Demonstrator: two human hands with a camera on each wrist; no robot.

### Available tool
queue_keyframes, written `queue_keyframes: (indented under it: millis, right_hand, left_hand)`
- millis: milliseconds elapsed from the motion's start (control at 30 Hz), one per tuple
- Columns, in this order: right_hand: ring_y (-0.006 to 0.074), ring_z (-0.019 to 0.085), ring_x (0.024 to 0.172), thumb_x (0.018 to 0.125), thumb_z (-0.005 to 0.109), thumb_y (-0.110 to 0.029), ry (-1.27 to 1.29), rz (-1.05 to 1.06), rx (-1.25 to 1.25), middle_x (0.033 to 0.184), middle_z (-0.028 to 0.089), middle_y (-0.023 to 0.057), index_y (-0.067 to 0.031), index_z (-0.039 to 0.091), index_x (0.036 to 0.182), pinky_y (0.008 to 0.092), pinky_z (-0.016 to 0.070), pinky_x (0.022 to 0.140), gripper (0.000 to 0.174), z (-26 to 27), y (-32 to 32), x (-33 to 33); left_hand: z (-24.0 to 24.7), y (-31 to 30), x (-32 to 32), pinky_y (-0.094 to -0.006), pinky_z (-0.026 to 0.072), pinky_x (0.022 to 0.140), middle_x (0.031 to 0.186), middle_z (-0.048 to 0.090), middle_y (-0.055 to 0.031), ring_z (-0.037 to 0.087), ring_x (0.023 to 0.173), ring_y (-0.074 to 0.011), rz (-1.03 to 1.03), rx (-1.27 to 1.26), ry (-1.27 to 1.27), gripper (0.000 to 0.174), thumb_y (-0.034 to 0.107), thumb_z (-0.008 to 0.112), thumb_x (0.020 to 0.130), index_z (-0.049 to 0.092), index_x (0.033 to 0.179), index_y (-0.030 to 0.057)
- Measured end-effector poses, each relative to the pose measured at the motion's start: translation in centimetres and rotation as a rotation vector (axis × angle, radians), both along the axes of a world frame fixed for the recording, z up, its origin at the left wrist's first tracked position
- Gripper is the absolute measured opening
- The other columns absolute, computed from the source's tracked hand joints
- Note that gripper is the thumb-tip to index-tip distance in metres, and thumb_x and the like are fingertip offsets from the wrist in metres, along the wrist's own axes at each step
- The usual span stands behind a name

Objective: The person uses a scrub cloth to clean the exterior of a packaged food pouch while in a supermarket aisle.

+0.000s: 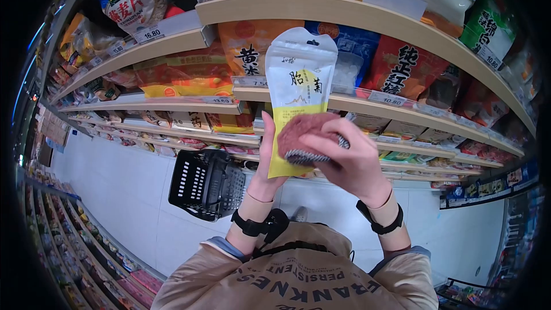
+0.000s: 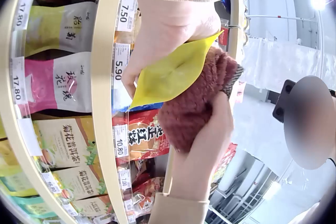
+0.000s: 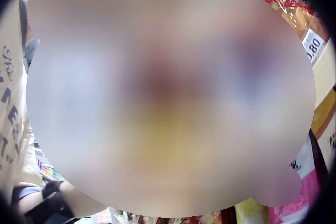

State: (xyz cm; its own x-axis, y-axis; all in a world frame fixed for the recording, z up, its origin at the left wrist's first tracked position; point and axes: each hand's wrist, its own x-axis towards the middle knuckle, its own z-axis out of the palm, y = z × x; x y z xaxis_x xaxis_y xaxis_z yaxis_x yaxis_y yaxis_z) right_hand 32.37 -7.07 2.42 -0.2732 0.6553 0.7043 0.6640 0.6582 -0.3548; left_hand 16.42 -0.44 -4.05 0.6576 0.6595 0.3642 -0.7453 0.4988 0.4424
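Note:
A stand-up pouch point(image 1: 298, 95), white above and yellow below, is held upright in front of the shelves. My left hand point(image 1: 266, 166) grips its lower part, thumb along the left edge and the other fingers hidden behind in the head view. A reddish-brown fluffy cloth point(image 1: 304, 132) with a black-and-white edge is pinched in my right hand point(image 1: 361, 163). The cloth lies over the lower front of the pouch. From the left wrist, the yellow pouch bottom point(image 2: 173, 71) shows with the cloth point(image 2: 191, 103) against it. Blur covers most of the right wrist view.
Wooden shelves point(image 1: 402, 109) with price tags and bagged goods curve across the front. Similar pouches point(image 2: 60, 27) stand on a shelf in the left wrist view. A black shopping basket point(image 1: 198, 183) sits on the pale floor point(image 1: 126, 178) at left.

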Motion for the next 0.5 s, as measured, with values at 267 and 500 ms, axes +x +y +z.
queue_keyframes:
  millis: [267, 500]
  right_hand:
    - [0.027, 0.065, 0.083, 0.072, 0.07, -0.003, 0.058, -0.094, 0.102, 0.1, 0.061, 0.0104, -0.0109, 0.071, 0.112, 0.0371, 0.0551, 0.072, 0.041, -0.8, 1.5, 0.5]
    - [0.0263, 0.064, 0.081, 0.072, 0.068, -0.002, 0.141, -0.114, 0.029, 0.098, 0.061, 0.0114, -0.0107, 0.071, 0.113, 0.037, 0.055, 0.071, 0.042, -0.6, 1.4, 0.2]
  left_hand:
    - [0.7, -0.5, -0.3, -0.0432, 0.0477, 0.105, 0.143, 0.047, -0.0181, 0.053, 0.128, -0.0287, 0.336, 0.134, 0.437, 0.099, 0.079, 0.023, 0.087, 0.029, 0.149, 0.0027]
    - [0.4, 0.3, -0.3, -0.0326, 0.0422, 0.105, 0.142, 0.047, -0.0128, 0.048, 0.129, -0.0184, 0.674, 0.326, 0.59, 0.086, 0.056, 0.055, 0.092, 0.026, 0.15, 0.0006]
